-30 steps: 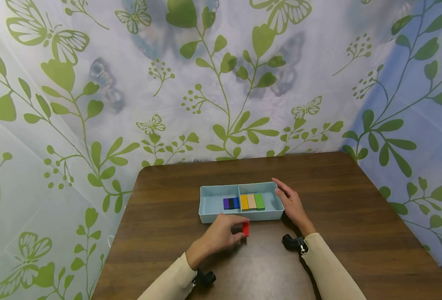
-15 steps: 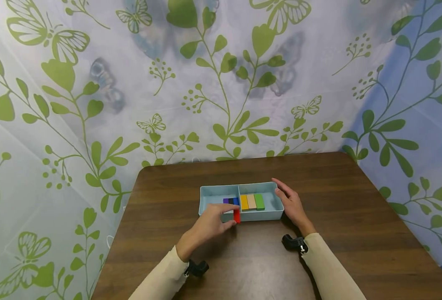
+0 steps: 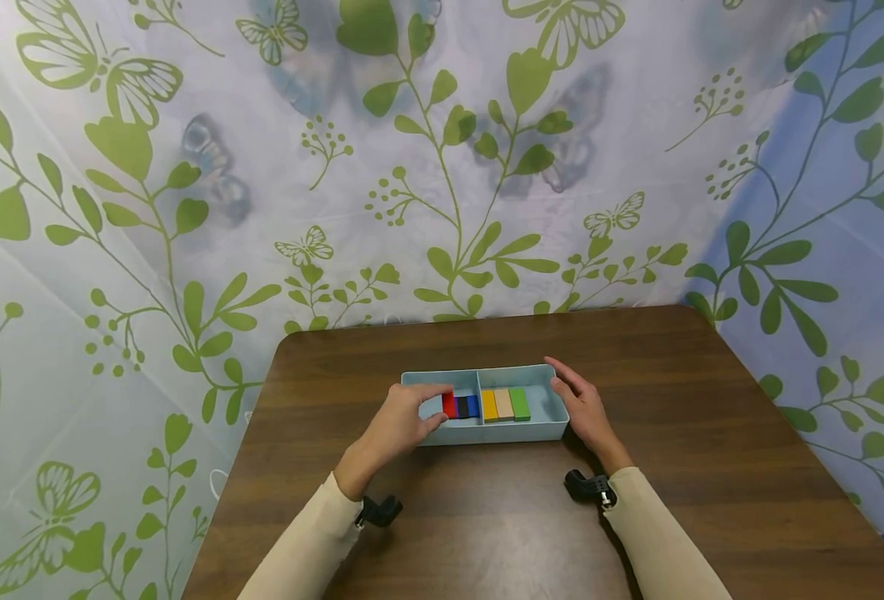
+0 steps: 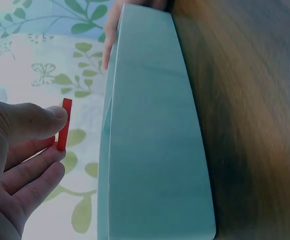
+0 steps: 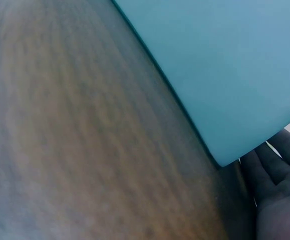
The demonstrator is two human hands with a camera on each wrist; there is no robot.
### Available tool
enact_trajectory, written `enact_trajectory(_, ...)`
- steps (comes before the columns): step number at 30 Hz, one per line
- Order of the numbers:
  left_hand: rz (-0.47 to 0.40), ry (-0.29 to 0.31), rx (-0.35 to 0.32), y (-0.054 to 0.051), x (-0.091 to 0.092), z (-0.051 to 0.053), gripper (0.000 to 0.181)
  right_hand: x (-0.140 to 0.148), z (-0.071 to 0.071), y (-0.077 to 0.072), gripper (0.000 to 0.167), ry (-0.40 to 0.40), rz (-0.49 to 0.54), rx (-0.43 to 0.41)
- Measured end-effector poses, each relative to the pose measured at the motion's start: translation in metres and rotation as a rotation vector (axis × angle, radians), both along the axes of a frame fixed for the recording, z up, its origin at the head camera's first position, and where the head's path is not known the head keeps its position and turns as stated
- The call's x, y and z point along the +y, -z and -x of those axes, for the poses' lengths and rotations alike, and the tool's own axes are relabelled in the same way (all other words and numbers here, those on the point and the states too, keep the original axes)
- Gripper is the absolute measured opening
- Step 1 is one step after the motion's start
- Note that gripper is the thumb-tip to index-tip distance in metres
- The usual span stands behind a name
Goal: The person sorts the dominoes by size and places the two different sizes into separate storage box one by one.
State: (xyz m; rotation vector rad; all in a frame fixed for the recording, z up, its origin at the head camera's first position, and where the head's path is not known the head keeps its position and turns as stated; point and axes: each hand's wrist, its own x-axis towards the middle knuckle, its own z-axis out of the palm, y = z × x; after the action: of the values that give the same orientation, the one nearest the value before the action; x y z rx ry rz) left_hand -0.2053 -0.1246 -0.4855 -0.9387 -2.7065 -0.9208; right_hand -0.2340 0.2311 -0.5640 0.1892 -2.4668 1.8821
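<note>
My left hand (image 3: 400, 421) pinches a thin red block (image 3: 449, 406) between thumb and fingers, over the left compartment of a light blue two-part tray (image 3: 452, 436). The left wrist view shows that red block (image 4: 64, 125) edge-on, held upright beside the tray wall (image 4: 150, 125). Just right of it in that compartment stand a purple block, a black block (image 3: 463, 407) and a blue block (image 3: 473, 406). Across the divider are a yellow block (image 3: 490, 406), a tan block (image 3: 503, 404) and a green block (image 3: 520, 404). My right hand (image 3: 587, 412) rests against the tray's right end, fingers extended.
The tray stands on a brown wooden table (image 3: 531, 517). Behind the table hangs a white cloth (image 3: 382, 275) printed with green leaves and butterflies. A black wrist mount (image 3: 382, 511) sits on the left wrist, another mount (image 3: 586, 486) on the right.
My left hand has carried the red block from in front of the tray, up and leftward over the front wall, to beside the purple block. The right hand has stayed in place.
</note>
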Motion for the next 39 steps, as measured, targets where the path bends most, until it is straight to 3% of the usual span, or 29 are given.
enact_trajectory(14, 0.085, 0.063, 0.063, 0.01, -0.012, 0.026, 0.04, 0.001, 0.001, 0.002, 0.048, 0.001, -0.002, -0.002)
enact_trajectory(30, 0.174, 0.068, -0.083, 0.026, -0.009, 0.05, 0.041, 0.0, 0.0, 0.003, 0.049, 0.004, 0.01, -0.024)
enact_trajectory(39, 0.283, 0.101, -0.109, 0.031, -0.005, 0.062, 0.041, 0.008, 0.014, 0.035, 0.048, 0.024, 0.013, 0.015)
